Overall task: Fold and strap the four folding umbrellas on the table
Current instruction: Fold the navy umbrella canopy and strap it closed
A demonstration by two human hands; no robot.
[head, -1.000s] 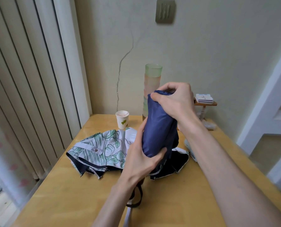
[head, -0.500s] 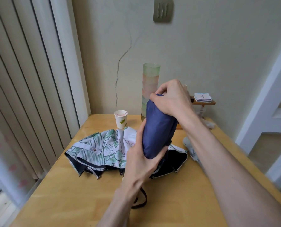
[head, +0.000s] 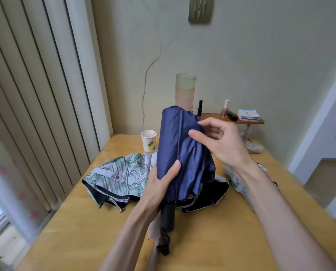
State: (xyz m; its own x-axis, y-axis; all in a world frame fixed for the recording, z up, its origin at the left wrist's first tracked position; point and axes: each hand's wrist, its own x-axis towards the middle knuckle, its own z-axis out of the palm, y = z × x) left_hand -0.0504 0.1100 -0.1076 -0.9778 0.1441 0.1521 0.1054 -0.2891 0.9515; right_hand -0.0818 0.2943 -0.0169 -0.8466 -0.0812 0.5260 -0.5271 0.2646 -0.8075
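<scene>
The navy umbrella (head: 182, 153) stands upright above the worktop (head: 202, 241), with its black handle (head: 168, 216) pointing down. The left hand (head: 159, 186) wraps round the lower canopy, thumb across the front. The right hand (head: 220, 141) sits loosely curled at the upper folds with its thumb on the cloth; I cannot tell whether it pinches a pleat. The folds bulge unevenly on the right, so a slack left grip would likely let them spring apart. The closing strap is not visible and could end up buried under the wrap. Tipping the umbrella back could knock over the paper cup (head: 148, 140).
</scene>
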